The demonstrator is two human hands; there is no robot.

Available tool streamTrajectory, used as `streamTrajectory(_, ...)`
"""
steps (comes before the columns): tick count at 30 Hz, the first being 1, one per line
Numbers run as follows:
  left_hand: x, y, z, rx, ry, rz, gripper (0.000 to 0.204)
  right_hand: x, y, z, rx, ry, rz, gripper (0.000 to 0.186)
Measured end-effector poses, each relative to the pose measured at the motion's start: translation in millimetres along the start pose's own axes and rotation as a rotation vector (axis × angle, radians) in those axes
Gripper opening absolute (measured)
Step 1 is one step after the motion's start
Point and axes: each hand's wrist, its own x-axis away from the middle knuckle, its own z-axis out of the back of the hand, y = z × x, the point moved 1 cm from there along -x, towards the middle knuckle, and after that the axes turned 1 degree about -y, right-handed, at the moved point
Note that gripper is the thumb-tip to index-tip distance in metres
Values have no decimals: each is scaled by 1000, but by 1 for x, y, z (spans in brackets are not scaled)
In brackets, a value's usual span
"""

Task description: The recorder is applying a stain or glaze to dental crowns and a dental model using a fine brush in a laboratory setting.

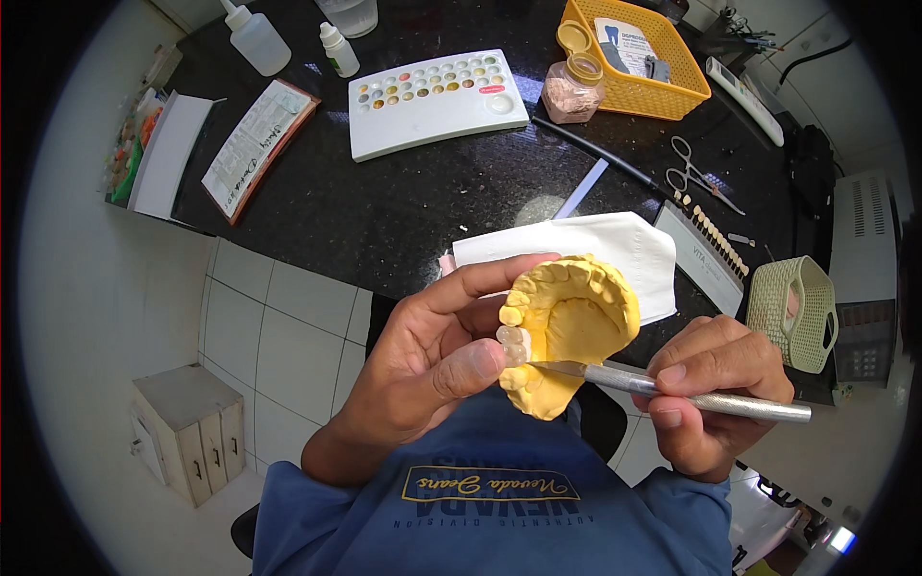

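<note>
My left hand (432,350) is closed on a yellow plaster dental model (586,317), a horseshoe arch of teeth held up in front of my chest. Two whitish tooth crowns (514,344) sit in the model's near-left row, with my left thumb against them. Between the thumb and fingers of my right hand (715,389) is a silver craft knife (691,398) with a knurled handle. Its thin blade points left, and the tip meets the model beside the crowns. Whether the tip touches the crowns themselves, I cannot tell.
On the black worktop (384,221) lie a white paper towel (615,250), a paint palette (432,106), a tooth shade guide (706,254) and scissor-handled forceps (696,178). Farther back stand a yellow basket (663,96), a jar of pink powder (573,93) and plastic bottles (259,43). A green basket (792,312) is at right.
</note>
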Motion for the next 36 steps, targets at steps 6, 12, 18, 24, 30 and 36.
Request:
streamTrajectory(6, 1, 0, 0, 73, 8, 14, 54, 4, 1, 3, -33, 24, 42, 22)
streamTrajectory(12, -3, -5, 2, 10, 54, -5, 55, 9, -3, 23, -74, 127, 269, 21)
streamTrajectory(18, -9, -7, 1, -51, 151, 27, 55, 5, 33, 15, 214, 166, 21, 46)
streamTrajectory(24, -19, -8, -3, -14, 109, 111, 55, -9, 46, -5, 56, -177, -83, 89)
streamTrajectory(30, -28, -7, -4, 45, 114, 219, 36, -12, 46, 1, 83, -125, -57, 82)
streamTrajectory(36, -38, -1, -2, -118, 165, 309, 29, -13, 44, 13, 157, -194, -50, 90)
